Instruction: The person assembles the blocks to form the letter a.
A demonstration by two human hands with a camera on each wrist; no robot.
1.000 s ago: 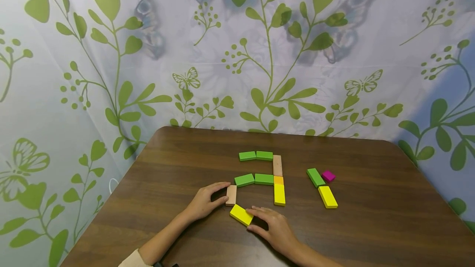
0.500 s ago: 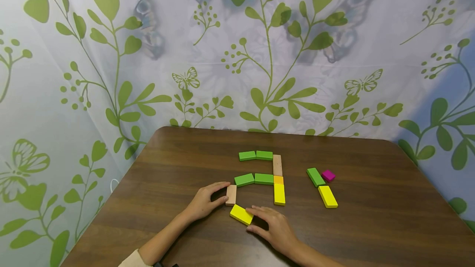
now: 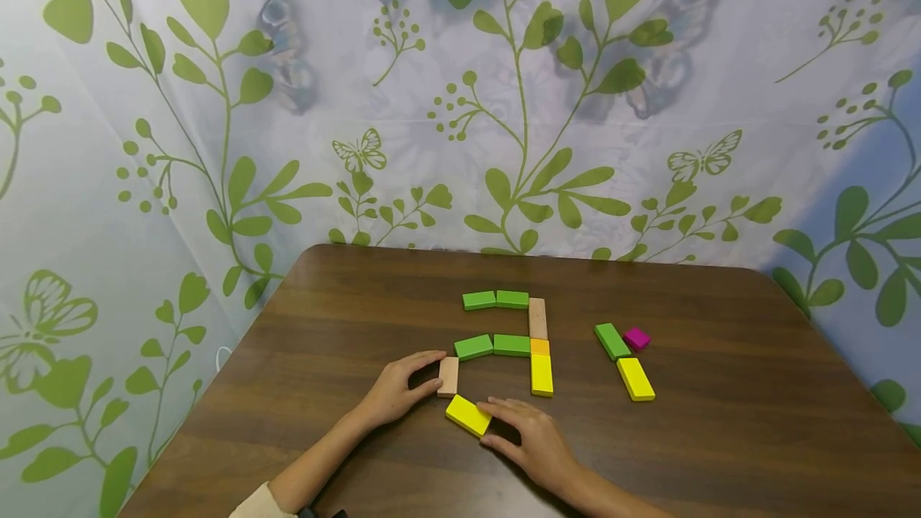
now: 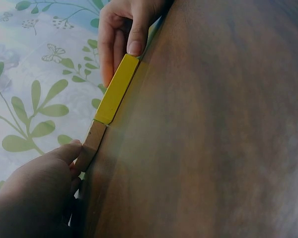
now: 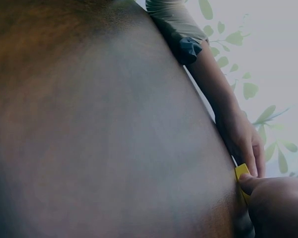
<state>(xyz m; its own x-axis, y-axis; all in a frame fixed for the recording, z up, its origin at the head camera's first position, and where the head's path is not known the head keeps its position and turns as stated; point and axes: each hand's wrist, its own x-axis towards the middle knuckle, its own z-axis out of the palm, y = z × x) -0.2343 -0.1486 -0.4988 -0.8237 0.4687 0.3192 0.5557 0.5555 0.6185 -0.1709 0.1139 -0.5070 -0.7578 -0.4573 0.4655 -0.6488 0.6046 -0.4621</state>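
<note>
Right now, from my remote seat, I see the left hand holding a pale wooden block by its left side and far end, thumb and index finger spread along it. With the right hand, thumb and fingertips pinch the right end of a slanted yellow block. Both blocks lie flat on the brown table, near ends just meeting at a corner as far as I can tell.

Beyond the hands I have a pair of green blocks in a row, their left end near the held wooden piece. That row's right end meets a column: a second wooden block farthest, then a small orange block, then a second yellow block. Another green pair runs left from the column's far end. Well off to the right sit a lone green block, a magenta block beside it and a third yellow block nearer the person. A leafy, butterfly-printed cloth hangs behind.
</note>
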